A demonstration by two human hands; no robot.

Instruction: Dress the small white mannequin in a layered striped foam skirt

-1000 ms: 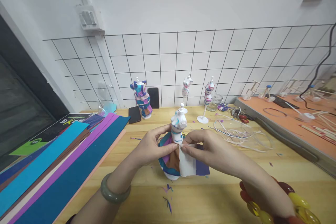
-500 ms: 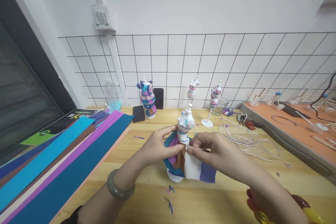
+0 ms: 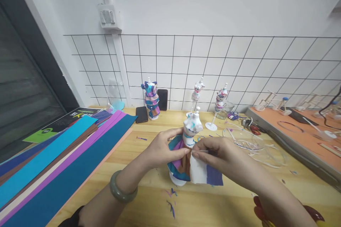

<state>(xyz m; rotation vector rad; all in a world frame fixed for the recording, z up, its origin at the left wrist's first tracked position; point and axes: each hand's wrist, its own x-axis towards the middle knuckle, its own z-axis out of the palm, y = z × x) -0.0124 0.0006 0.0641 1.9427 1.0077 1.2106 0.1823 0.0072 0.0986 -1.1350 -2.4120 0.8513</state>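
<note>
A small white mannequin [image 3: 193, 125], marked with blue and pink, stands in front of me, tilted slightly right. Round its waist hangs a strip of paper or fabric panels [image 3: 198, 170] in teal, purple, brown, white and dark blue, gathered on the left and flat on the right. My left hand [image 3: 166, 149] curves around the mannequin's waist, its thumb pressing the brown panel. With thumb and fingertips, my right hand [image 3: 213, 152] pinches the upper edge of the white panel close to the waist. The strip's back side is hidden.
Long coloured sheets [image 3: 87, 152] lie at the left. Behind stand a dressed mannequin [image 3: 151, 101], two phones [image 3: 141, 114] and two more mannequins [image 3: 221, 99]. Clear plastic loops [image 3: 247, 142] and an orange board [image 3: 301, 127] are at right. Red-handled scissors [image 3: 259, 211] lie under my right forearm.
The view has shifted slightly, so things sit a little differently in the picture. Both hands keep their hold at the waist; the right fingers are drawn slightly closer together on the white panel.
</note>
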